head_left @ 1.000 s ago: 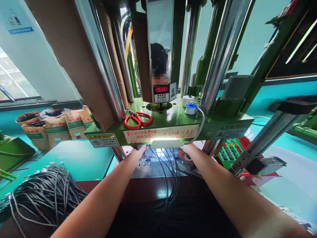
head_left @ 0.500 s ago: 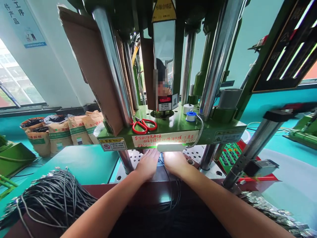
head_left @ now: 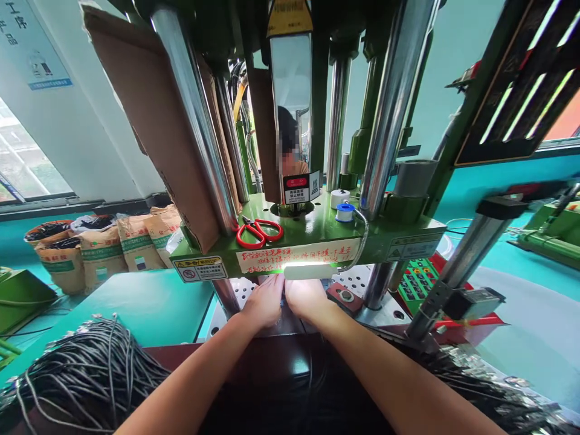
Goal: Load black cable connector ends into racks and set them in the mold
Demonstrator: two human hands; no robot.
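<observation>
My left hand [head_left: 266,302] and my right hand [head_left: 307,300] reach side by side under the green press plate [head_left: 312,232], over the metal bed [head_left: 290,323]. The visible left fingers point inward and are pressed together; whatever they hold is hidden. My right hand is bent closed, its fingertips out of sight behind the lit white lamp [head_left: 309,273]. Just right of it lies a brown block [head_left: 336,294] with a round metal bolt. Red-handled scissors [head_left: 260,234] and a blue-and-white spool [head_left: 345,212] rest on the plate above my hands.
A bundle of black cables [head_left: 97,368] lies on the left, another cable pile [head_left: 493,386] on the right. Steel columns [head_left: 193,115] flank the press. Cardboard [head_left: 136,109] leans at its left. A green button panel [head_left: 423,284] stands to the right.
The black cables that hung between my hands over the bed's front edge no longer show there. My hands have drawn closer together. The view has shifted slightly, uncovering more of the brown block.
</observation>
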